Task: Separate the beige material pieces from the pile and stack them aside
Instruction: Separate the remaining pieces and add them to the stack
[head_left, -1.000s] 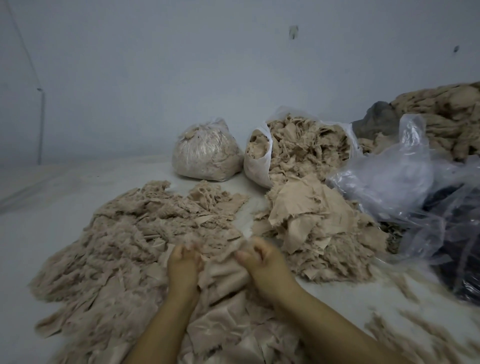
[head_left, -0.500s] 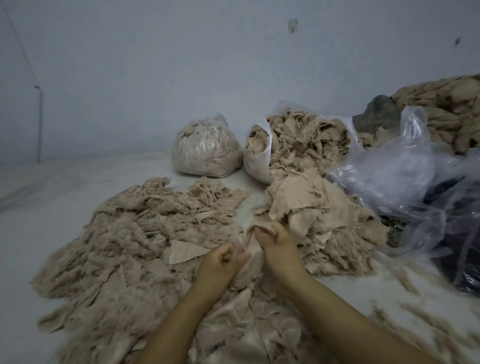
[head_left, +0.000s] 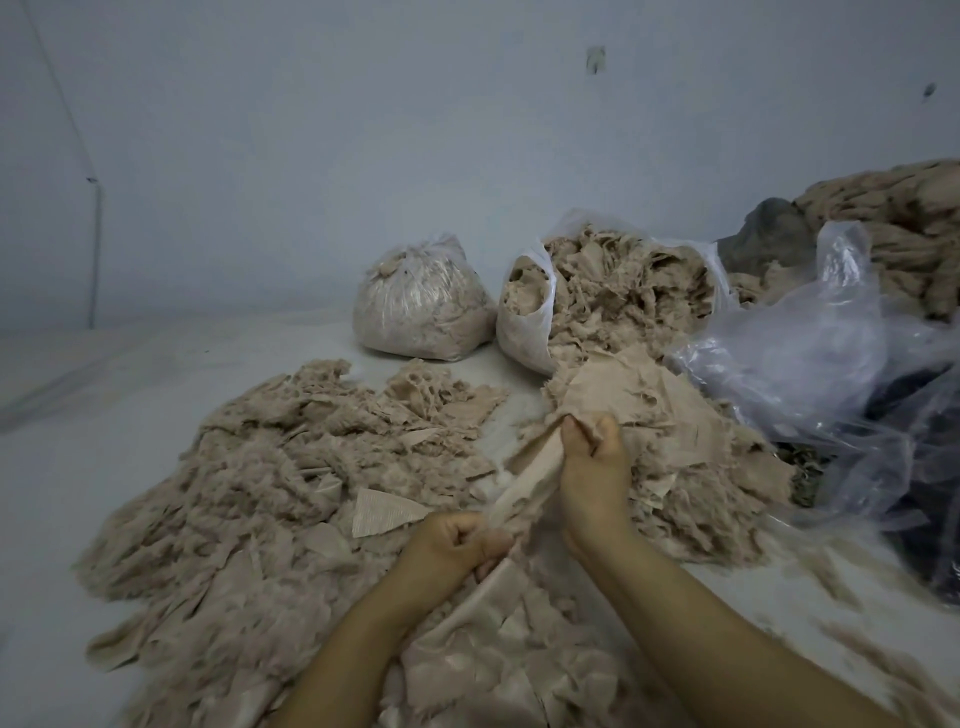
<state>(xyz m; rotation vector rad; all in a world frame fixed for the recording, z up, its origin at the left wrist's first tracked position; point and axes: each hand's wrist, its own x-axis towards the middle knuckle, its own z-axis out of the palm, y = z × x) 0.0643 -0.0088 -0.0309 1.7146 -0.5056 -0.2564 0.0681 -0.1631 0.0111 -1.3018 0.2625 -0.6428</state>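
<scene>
Both hands grip one beige strip (head_left: 530, 473).
Left hand (head_left: 457, 545) clutches its near end, right hand (head_left: 592, 467) its far end, over the pile (head_left: 270, 493).

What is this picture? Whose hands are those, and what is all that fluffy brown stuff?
There is no machine here. A person wears a camera on their head, so you see what they see: their own two arms reaching forward.

The left hand and the right hand both grip one strip of beige cloth, stretched between them.

Below the hands lies a big pile of beige scraps, some fluffy, some flat. To the right is a second heap.

Near the wall sit a tied plastic bag full of scraps and an open bag spilling more. On the far right lies crumpled clear plastic.

The person is sorting the cloth pieces.
</scene>
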